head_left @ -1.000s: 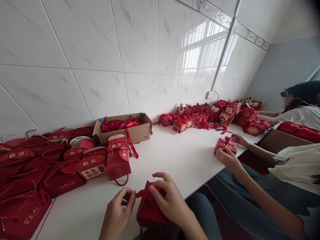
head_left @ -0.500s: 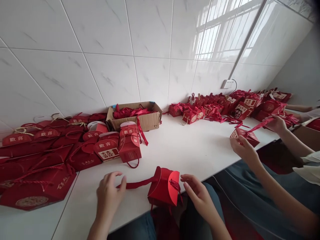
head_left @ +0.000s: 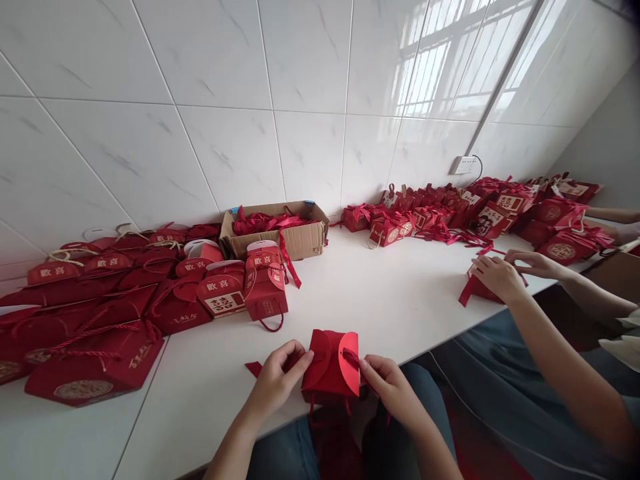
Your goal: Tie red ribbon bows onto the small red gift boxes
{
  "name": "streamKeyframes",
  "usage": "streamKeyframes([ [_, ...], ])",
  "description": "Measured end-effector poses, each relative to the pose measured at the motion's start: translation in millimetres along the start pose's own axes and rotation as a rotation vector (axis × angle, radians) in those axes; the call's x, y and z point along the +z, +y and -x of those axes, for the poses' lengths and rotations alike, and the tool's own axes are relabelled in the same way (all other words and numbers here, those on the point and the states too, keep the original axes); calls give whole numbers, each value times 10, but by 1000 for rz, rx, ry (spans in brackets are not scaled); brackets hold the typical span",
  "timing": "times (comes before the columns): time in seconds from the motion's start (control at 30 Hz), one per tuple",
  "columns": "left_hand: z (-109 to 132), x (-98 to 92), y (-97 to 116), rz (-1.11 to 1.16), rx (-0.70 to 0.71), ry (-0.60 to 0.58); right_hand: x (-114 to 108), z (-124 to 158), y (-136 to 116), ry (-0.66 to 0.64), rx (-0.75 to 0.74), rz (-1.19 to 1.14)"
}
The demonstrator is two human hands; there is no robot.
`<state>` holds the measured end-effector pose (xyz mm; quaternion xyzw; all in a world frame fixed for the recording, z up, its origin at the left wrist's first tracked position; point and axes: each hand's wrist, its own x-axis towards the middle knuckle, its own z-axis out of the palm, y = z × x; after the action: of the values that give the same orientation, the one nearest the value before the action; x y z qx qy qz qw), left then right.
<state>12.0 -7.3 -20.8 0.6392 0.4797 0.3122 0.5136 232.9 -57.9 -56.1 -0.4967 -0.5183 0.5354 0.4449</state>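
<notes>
Standing on the near edge of the table, a small red box sits squarely between the left hand and the right hand, so neither is clearly nearer: each has its fingertips at its own side. The box is upright, its two rounded top flaps facing each other left and right. Foreshortening hides whether it is longer one way, but the dark red ribbon sets a plain side-to-side line, showing at both flaps and leading out toward each hand.

Thumb and finger of the right hand are pinched together on the ribbon just beyond the right flap, the other fingers curled in. On the left, thumb and forefinger close at the box's left edge and seem to have the ribbon between them; its loose tail sticks out past the knuckles over the table. How firm that pinch is, I cannot tell.

Thin red cords hang from the underside of the box in front of the person's legs. Farther off, well apart from both hands, a finished-looking red carton stands just in front of a cardboard box heaped with ribbons.
</notes>
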Motion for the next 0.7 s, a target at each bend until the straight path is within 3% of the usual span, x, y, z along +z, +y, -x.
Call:
streamKeyframes([
  [0.13, 7, -102, -64, -41, -26, 68, -152, -57, -5, -1, -37, 53],
  [0.27, -8, -135, -106, -31, -44, 32, -261, -117, -16, -21, -18, 168],
  [0.37, -24, -98, -137, -76, -10, 49, -268, -166, -44, 41, -51, 265],
  [0.43, -20, -58, -165, -167, 56, 180, -256, -172, -57, 188, -144, 328],
  [0.5, 14, -19, -190, -282, 165, 414, -242, -130, -54, 407, -237, 359],
  [0.57, 93, 13, -200, -350, 278, 589, -223, -35, -33, 555, -234, 324],
  [0.63, 207, 39, -191, -340, 312, 547, -182, 92, 1, 519, -143, 239],
  [0.7, 324, 67, -177, -312, 263, 389, -110, 212, 42, 361, -40, 136],
])
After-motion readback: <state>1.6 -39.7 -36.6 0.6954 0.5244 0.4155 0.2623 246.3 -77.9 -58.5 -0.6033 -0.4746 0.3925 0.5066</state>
